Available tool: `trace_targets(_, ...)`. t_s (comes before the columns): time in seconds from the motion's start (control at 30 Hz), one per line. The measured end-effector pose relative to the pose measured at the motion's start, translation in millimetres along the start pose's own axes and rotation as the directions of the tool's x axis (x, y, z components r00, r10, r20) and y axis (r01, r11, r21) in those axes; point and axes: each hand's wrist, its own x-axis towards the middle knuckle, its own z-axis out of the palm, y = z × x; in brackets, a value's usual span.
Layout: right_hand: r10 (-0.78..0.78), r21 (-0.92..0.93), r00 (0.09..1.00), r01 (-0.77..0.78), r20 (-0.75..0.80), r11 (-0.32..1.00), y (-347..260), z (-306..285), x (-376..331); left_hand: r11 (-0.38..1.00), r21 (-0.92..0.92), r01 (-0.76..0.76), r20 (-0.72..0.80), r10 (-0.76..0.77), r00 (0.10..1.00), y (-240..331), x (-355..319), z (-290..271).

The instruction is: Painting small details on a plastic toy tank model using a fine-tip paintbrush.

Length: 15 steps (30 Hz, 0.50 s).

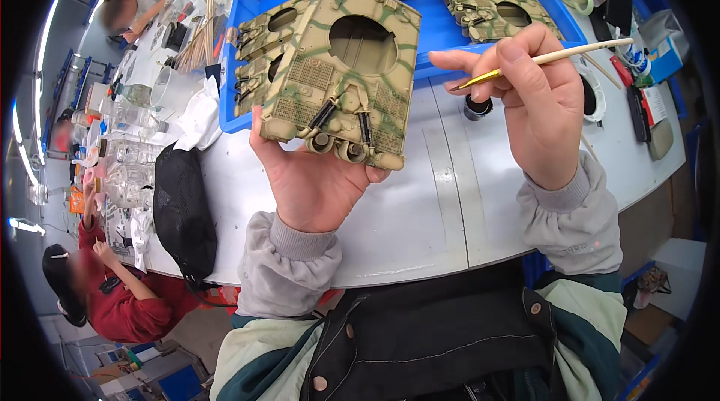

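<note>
White and glossy, the worktable point(390, 228) sweeps across under bright strip lights, a blue plastic tray point(427, 19) at its far side loaded with more camouflaged hulls point(514, 15). Up front, the left hand point(315, 187) is clamped on a model tank hull point(350, 86), thumb along its left side, palm under the rear end, holding it tilted above the table. Look at that surface: tan with wavy green bands, fine mesh-like grilles, two black cylinders, a big round opening in the deck. Over on the right, the right hand point(540, 97) pinches a slim paintbrush point(570, 52), pale smooth handle, shiny yellow ferrule, dark pointed tip, clear of the hull. Below sits a small round black pot point(478, 109).
</note>
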Motion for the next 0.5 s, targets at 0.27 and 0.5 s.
trace_targets(0.27,0.026,-0.054,0.991,-0.033,-0.129,0.998,3,-35,-8,0.996,0.036,-0.082,-0.014,0.082,0.997,-15,0,3)
trace_targets(0.5,0.068,0.003,0.973,-0.069,-0.221,0.998,8,-42,-7,0.899,0.358,-0.254,0.407,0.094,0.909,-16,2,-22)
